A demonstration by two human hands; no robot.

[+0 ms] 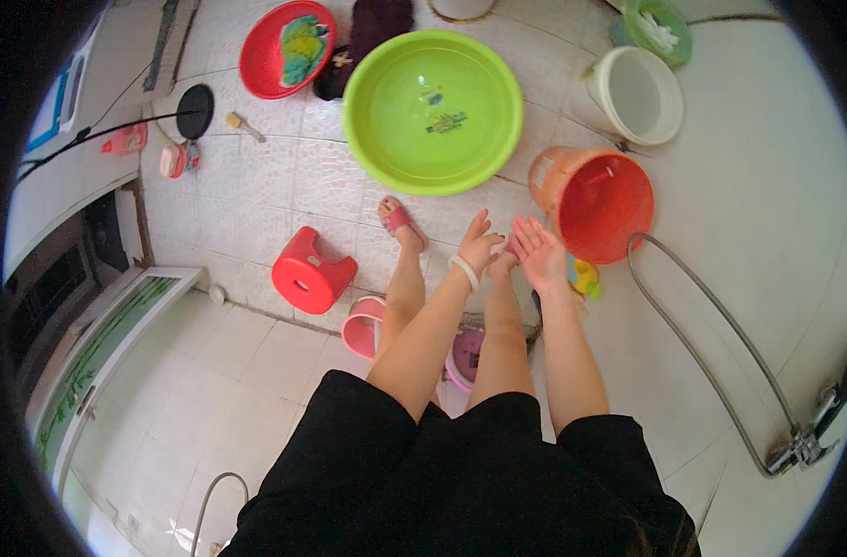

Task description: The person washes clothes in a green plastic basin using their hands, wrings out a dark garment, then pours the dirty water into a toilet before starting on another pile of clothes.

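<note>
My left hand (480,247), with a white band at its wrist, hangs in the air with its fingers apart and nothing in it. Beside it, my right hand (540,260) is turned palm up, its fingers stretched out and bare. The two hands are close together, above my foot in a pink sandal. Just right of my right hand lies an orange-red bucket (547,183), its mouth facing me. Ahead is a wide lime-green basin (386,139) with a printed pattern on its bottom; it appears to hold clear water.
A red basin (256,67) with a yellow-green cloth (304,46) and dark cloth (381,20) stand at the far left. A red stool (309,278) is nearer. Right are a white bucket (598,79), a yellow toy (586,277) and a looping shower hose (716,302). A brush (242,123) lies left.
</note>
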